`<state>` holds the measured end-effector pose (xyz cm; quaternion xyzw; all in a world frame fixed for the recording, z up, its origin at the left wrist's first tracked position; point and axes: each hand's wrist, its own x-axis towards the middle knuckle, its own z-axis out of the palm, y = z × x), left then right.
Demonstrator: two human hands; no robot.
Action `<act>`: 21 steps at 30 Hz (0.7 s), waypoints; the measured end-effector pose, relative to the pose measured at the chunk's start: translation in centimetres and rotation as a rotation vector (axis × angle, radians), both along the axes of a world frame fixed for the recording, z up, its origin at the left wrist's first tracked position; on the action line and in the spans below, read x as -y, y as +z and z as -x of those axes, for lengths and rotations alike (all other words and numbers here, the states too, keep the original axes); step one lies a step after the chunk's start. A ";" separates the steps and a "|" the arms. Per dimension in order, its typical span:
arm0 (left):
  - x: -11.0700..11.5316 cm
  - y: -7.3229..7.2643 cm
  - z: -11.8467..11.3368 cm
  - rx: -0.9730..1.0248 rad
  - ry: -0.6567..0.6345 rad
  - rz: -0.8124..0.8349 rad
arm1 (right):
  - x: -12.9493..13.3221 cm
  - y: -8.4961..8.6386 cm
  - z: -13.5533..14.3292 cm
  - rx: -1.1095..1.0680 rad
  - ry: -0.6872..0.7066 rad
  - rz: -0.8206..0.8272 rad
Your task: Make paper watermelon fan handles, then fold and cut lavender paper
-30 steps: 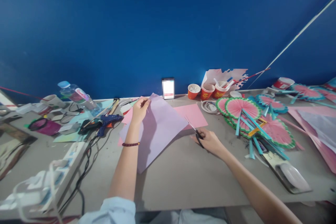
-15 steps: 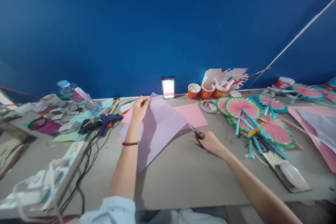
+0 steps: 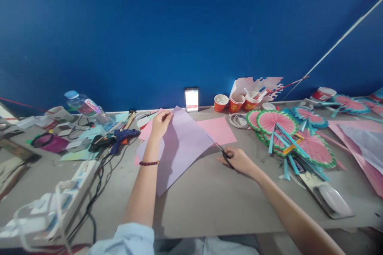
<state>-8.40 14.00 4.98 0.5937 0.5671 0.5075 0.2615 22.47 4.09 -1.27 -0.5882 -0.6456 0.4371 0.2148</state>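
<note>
A large sheet of purple paper point(image 3: 188, 143) lies tilted across the middle of the table. My left hand point(image 3: 162, 122) pinches it near its far left edge, fingers closed. My right hand point(image 3: 237, 160) is wrapped round the handles of a pair of scissors point(image 3: 222, 150). The scissors point up and left, with their tips at the right corner of the purple paper. Whether the blades are on the paper or just beside it I cannot tell. Pink paper point(image 3: 220, 129) lies underneath, showing at the right and at the left.
Left: a blue glue gun point(image 3: 124, 137), a power strip point(image 3: 70, 197) with cables, a plastic bottle point(image 3: 88, 107). At the back stand a phone point(image 3: 192, 99) and red paper cups point(image 3: 236, 103). Right: pink-and-green paper fans point(image 3: 277, 123) and a white computer mouse point(image 3: 335, 200).
Almost nothing differs. My left hand and the paper's top corner have shifted very slightly to the right; my right hand with the scissors stays nearly in place.
</note>
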 end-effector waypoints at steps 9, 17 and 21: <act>-0.3 -0.4 -0.1 -0.006 -0.027 -0.014 | 0.0 0.2 0.1 0.037 0.008 -0.038; -0.1 -0.2 0.1 0.002 -0.010 -0.013 | 0.1 -0.1 0.0 0.046 0.005 -0.046; -0.1 -0.2 0.0 0.013 -0.008 -0.014 | 0.1 0.0 0.0 0.035 0.000 -0.038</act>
